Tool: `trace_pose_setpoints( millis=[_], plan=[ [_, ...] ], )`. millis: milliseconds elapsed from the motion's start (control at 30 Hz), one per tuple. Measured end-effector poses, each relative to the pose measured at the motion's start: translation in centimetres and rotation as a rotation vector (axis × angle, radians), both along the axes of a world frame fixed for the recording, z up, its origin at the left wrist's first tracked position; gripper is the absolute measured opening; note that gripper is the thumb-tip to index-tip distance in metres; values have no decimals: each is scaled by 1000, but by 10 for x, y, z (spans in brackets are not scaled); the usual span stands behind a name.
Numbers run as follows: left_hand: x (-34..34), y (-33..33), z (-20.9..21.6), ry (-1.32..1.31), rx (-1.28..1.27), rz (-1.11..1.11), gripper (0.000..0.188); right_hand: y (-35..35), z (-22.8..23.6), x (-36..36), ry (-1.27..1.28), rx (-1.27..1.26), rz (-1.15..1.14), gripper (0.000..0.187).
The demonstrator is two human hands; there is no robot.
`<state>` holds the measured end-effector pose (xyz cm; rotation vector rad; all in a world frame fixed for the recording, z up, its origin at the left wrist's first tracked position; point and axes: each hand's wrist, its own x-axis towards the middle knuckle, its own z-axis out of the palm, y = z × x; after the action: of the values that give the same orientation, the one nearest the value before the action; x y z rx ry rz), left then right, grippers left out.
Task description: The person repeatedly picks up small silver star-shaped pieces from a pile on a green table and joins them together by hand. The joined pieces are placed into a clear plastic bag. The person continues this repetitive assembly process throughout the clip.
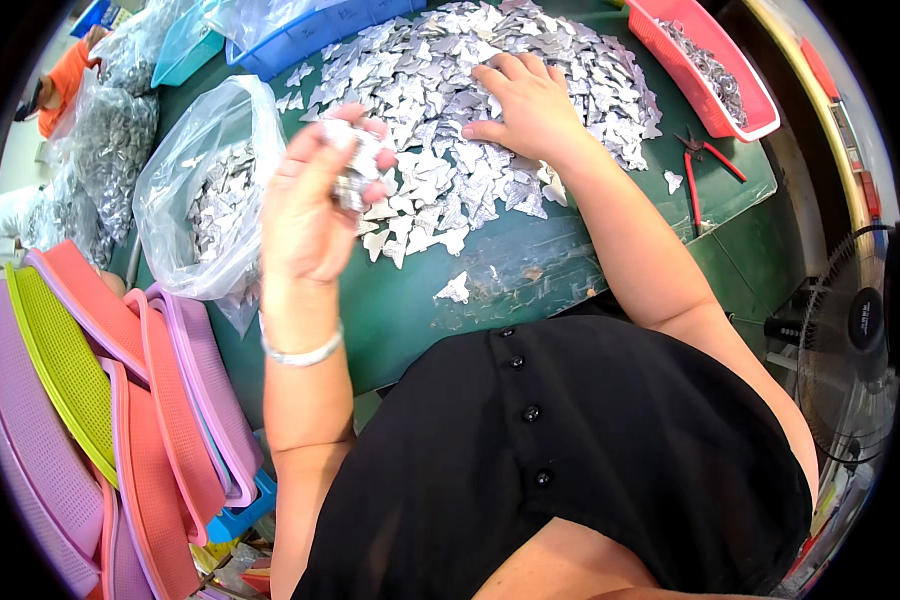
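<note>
A broad heap of small flat silver metal pieces (410, 110), winged in outline, covers the far part of the green table (400, 320). My left hand (310, 210) is raised at the heap's left edge, its fingers curled round a clutch of these metal pieces (355, 165); motion blurs it a little. On the heap lies my right hand (535, 115), fingers apart and palm down, grasping nothing that I can see. Just left of my left hand stands an open clear plastic bag (160, 225) with more such pieces inside. One stray piece (453, 288) lies nearer me.
Red-handled cutting pliers (694, 170) and a pink basket of metal parts (760, 115) are at the right. Blue (300, 42) and teal bins (185, 55) stand at the back left. Stacked plastic baskets (160, 400) crowd the left; a fan (850, 340) is at far right.
</note>
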<state>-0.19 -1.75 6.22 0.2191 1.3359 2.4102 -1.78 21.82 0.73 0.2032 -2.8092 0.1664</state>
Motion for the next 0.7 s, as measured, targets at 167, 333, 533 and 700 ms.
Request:
trace_pose_setpoints(
  millis=[167,333,533,700],
  plan=[
    [-21,-47,35,372,-359,367,28,6,3,0,15,70,13,61],
    [-42,-85,22,581,-1095,616,30,20,0,0,8,180,-10,59],
    [-35,-81,12,861,-1380,643,28,26,2,-6,-17,192,150,41],
    [-22,-56,14,992,-1216,692,22,30,4,-14,26,305,257,31]
  ],
)
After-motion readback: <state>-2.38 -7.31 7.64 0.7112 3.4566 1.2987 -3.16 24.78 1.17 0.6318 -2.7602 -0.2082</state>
